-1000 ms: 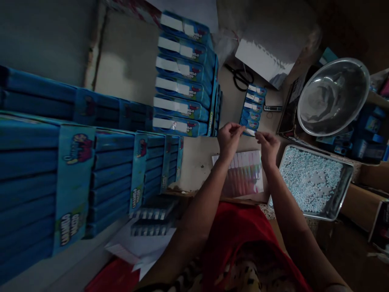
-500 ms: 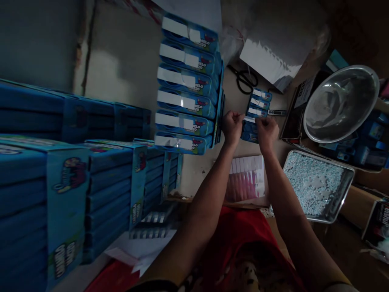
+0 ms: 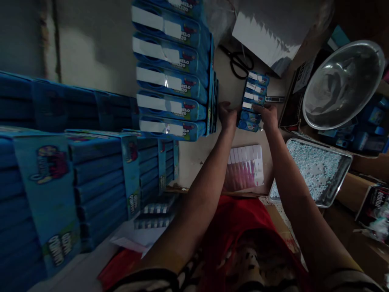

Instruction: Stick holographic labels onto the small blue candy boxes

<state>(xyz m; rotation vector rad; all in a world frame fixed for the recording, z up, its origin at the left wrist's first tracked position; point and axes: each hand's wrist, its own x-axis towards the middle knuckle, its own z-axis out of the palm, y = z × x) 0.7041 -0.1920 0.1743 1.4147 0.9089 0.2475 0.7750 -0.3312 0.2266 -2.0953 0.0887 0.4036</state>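
Observation:
A row of small blue cases (image 3: 249,117) lies on the table, the upper ones bearing white strips across their tops. My right hand (image 3: 269,116) rests at the row's right side, its fingertips on the white strip (image 3: 247,105) of a case in the lower half. Just left of the row is my left hand (image 3: 227,117), its fingers loosely bent with nothing visible in them. Nearer me, between my forearms, lies a sheet of strips (image 3: 246,164), white at the top and pinkish below.
Large stacked blue cases (image 3: 170,101) with white strips stand at left, beside blue display boxes (image 3: 45,182). Black scissors (image 3: 238,65) and a white paper stack (image 3: 264,38) lie beyond. At right are a metal bowl (image 3: 343,89) and a tray of small pale beads (image 3: 316,170).
My hands held a white strip between them over the row; now it lies on a case. My left hand has come away leftward, while my right fingertips stay on it. The view has shifted.

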